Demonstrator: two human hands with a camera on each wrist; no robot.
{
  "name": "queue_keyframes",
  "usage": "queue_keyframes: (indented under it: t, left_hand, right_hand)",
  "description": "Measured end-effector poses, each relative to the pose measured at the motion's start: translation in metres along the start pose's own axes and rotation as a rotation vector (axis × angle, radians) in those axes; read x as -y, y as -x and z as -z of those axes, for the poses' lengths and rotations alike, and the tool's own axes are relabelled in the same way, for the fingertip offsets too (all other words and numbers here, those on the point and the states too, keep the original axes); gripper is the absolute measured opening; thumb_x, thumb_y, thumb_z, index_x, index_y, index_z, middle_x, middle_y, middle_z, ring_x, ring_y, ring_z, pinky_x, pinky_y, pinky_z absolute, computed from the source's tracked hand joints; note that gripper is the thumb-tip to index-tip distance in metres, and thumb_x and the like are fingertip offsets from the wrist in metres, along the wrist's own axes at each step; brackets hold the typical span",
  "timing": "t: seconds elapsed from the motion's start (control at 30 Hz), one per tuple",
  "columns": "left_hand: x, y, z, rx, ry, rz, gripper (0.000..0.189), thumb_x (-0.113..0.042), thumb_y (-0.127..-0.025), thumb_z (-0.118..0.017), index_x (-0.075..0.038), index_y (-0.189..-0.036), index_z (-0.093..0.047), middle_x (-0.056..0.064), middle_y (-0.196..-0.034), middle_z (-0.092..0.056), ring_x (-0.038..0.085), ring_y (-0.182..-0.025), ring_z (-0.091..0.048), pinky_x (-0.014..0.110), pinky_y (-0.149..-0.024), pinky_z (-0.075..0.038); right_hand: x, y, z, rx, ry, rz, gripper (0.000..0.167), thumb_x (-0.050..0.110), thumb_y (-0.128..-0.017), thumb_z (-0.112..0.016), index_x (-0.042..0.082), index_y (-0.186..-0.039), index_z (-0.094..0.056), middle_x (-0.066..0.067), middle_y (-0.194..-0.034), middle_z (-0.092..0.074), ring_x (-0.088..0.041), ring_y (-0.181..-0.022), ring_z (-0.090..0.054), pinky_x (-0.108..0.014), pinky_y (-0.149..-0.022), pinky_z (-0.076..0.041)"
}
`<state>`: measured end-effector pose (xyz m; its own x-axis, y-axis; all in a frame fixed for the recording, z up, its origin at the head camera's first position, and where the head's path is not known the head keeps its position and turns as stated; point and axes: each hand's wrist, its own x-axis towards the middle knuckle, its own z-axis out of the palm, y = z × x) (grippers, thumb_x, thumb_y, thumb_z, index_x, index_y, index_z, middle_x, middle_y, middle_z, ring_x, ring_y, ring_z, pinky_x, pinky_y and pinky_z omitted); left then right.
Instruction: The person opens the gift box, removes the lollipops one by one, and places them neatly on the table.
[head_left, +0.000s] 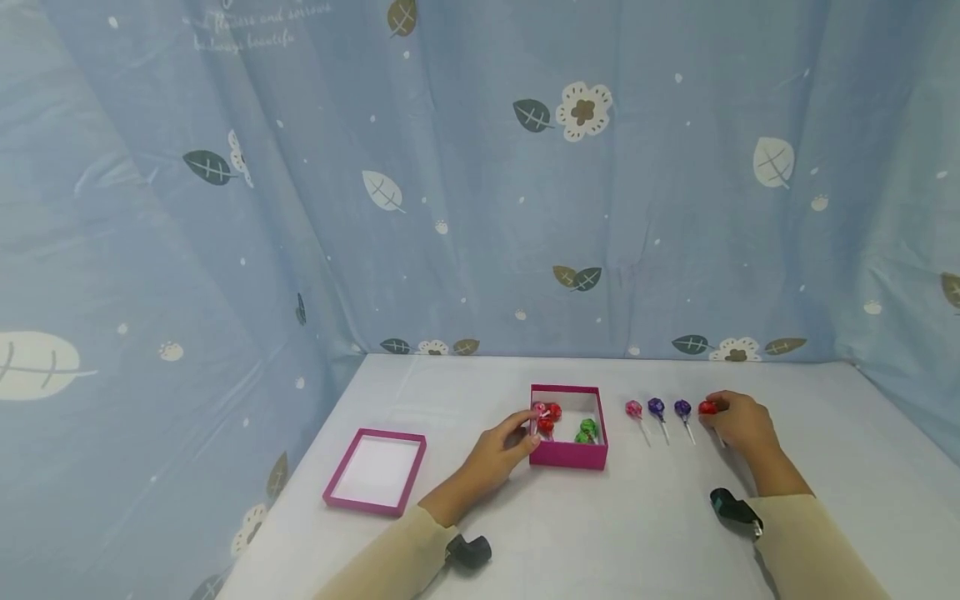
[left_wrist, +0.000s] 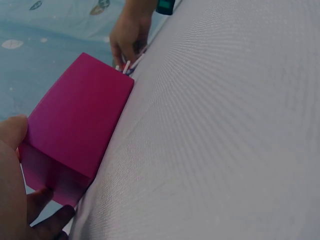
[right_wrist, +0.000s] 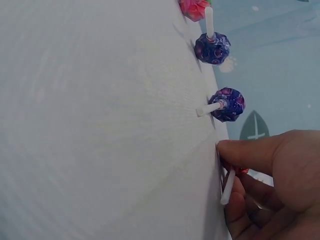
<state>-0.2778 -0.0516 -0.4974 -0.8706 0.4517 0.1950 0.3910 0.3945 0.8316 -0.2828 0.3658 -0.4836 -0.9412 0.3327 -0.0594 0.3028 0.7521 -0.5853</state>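
Left hand (head_left: 495, 454): spread, touching left side of pink box (head_left: 567, 456)
Right hand (head_left: 742, 421): pinching red lollipop (head_left: 706, 407), just right of purple lollipops (head_left: 682, 408)
Inside box: green lollipops (head_left: 588, 427), near front right corner

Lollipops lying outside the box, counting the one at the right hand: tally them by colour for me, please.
Pink lollipop: 1
Purple lollipops: 2
Red lollipop, pinched by the right hand: 1
Total: 4

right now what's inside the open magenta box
Inside the magenta box, red lollipops and a pink lollipop lie at the left, green lollipops at the right. Its near wall and the left hand cover part; anything there can't be seen.
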Motion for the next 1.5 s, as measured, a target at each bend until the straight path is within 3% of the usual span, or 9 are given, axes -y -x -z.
queue_keyframes:
  t: [0.4, 0.67, 0.9, 1.5]
  left_hand:
    - [0.001, -0.001, 0.001, 0.013, 0.005, -0.007, 0.050, -0.043, -0.097, -0.058, -0.028, -0.143, -0.049, 0.000, -0.148, -0.044, 0.021, -0.129, -0.048, 0.036, -0.104, -0.040]
    - [0.000, -0.003, 0.002, 0.000, -0.007, -0.012, 0.050, -0.045, -0.097, -0.056, -0.027, -0.143, -0.050, 0.002, -0.146, -0.047, 0.022, -0.128, -0.049, 0.038, -0.104, -0.040]
    - [-0.003, -0.002, 0.003, -0.009, -0.004, -0.021, 0.048, -0.046, -0.097, -0.057, -0.029, -0.141, -0.050, 0.003, -0.145, -0.048, 0.025, -0.127, -0.051, 0.041, -0.104, -0.040]
    - [-0.006, 0.001, 0.002, 0.002, 0.030, -0.017, 0.050, -0.042, -0.096, -0.059, -0.024, -0.142, -0.050, 0.003, -0.145, -0.047, 0.025, -0.127, -0.050, 0.040, -0.103, -0.041]
  right_hand:
    - [0.006, 0.008, 0.009, -0.041, -0.054, 0.023, 0.050, 0.023, -0.092, -0.068, -0.008, -0.127, -0.052, -0.034, -0.123, -0.051, -0.051, -0.107, -0.048, -0.058, -0.085, -0.047]
    - [0.036, 0.022, 0.019, -0.088, -0.055, 0.116, 0.048, 0.025, -0.093, -0.063, -0.006, -0.128, -0.054, -0.032, -0.127, -0.053, -0.053, -0.113, -0.046, -0.065, -0.090, -0.041]
    - [0.066, 0.039, 0.017, -0.111, -0.064, 0.231, 0.045, 0.024, -0.093, -0.064, -0.004, -0.127, -0.057, -0.028, -0.124, -0.057, -0.051, -0.112, -0.049, -0.062, -0.085, -0.045]
    - [0.136, 0.053, -0.018, 0.032, -0.186, 0.259, 0.042, 0.026, -0.094, -0.066, 0.006, -0.130, -0.058, -0.017, -0.120, -0.062, -0.038, -0.110, -0.056, -0.045, -0.080, -0.056]
